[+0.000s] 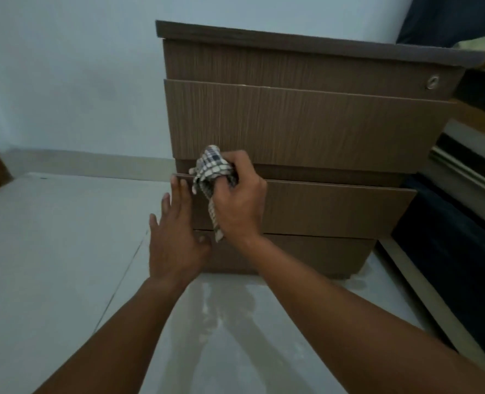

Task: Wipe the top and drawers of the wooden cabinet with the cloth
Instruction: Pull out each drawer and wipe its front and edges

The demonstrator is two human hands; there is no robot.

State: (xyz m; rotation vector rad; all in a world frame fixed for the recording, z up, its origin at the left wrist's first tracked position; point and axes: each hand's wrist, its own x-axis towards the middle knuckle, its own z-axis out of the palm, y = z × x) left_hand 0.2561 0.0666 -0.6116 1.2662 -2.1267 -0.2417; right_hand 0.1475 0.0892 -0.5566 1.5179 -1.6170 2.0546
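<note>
A brown wooden cabinet (306, 123) with several stacked drawer fronts stands on the floor in front of me. My right hand (239, 203) grips a bunched checked cloth (211, 172) and holds it against the gap between the big middle drawer and the drawer (335, 211) below it, near the left end. My left hand (175, 237) lies flat with fingers spread against the left edge of that lower drawer. The cabinet's dark top (292, 41) shows only as an edge from this low angle.
A round metal lock (431, 81) sits at the right of the top drawer. Pale glossy floor tiles (64, 251) spread to the left and below. A pale wall (64, 81) rises behind. Dark furniture and bedding (468, 194) crowd the cabinet's right side.
</note>
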